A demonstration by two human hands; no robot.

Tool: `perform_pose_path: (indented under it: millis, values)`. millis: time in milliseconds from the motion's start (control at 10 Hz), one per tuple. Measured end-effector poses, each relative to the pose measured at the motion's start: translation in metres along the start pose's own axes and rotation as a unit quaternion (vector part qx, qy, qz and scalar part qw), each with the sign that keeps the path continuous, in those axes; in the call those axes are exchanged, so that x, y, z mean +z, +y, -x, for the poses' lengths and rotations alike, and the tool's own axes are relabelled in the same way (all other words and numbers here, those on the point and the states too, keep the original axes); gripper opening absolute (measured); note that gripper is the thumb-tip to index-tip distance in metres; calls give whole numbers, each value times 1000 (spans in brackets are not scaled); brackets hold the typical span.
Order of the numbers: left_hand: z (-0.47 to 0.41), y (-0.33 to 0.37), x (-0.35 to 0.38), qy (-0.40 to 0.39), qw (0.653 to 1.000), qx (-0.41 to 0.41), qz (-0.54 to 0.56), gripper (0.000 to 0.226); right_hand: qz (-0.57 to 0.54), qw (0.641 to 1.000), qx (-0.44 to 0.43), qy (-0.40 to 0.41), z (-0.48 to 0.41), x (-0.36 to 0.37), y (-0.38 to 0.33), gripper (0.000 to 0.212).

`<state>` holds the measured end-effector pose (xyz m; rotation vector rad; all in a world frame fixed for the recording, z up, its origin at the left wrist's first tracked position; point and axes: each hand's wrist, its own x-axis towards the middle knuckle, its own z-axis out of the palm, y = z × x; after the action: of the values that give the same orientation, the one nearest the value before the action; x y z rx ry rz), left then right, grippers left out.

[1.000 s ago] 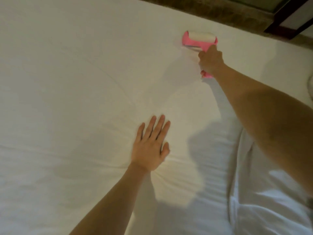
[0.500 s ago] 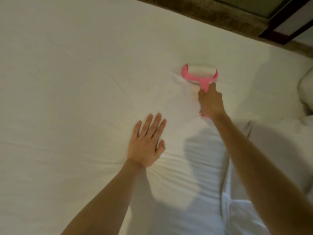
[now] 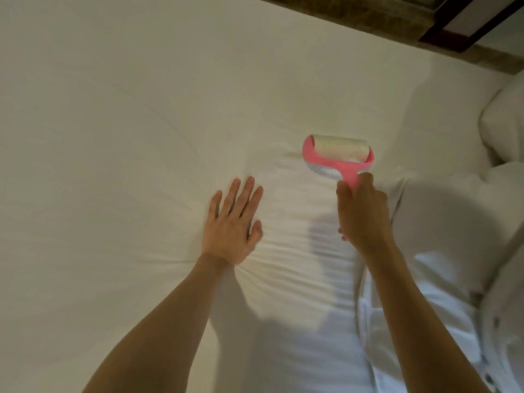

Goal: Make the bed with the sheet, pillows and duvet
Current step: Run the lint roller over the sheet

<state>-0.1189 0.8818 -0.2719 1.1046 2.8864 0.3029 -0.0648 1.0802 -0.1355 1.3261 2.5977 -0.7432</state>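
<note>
Head view. The sheet (image 3: 113,137) spreads across the frame from 7 to 1 o'clock and gathers into radiating wrinkles under the left hand (image 3: 231,222). That hand lies flat near centre, fingers spread, pressing the fabric. At its 2 o'clock, the right hand (image 3: 363,214) wraps its fingers round the handle of a pink lint roller (image 3: 337,154), whose drum rests on the sheet. A pillow (image 3: 504,123) sits at 3 o'clock. The sheet appears thin, light and limp, prone to bunching. It is best gripped at an edge or corner.

Two hands (image 3: 231,225) (image 3: 363,211), one lint roller (image 3: 337,154), one sheet (image 3: 113,137) — perhaps one pillow (image 3: 504,123).
</note>
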Motion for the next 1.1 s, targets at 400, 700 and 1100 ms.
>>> perform_pose_path:
  millis: [400, 700, 1100]
  values:
    - [0, 3, -1, -9, 1000, 0, -11, 68, -75, 994, 57, -53, -112, -5, -33, 39]
    - [-3, 2, 1, 2, 1000, -4, -13, 68, -141, 989, 12, -37, -206, -21, -86, 20]
    - [-3, -1, 9, 19, 1000, 7, -12, 69, -144, 986, 87, 1, -236, -4, -98, 44]
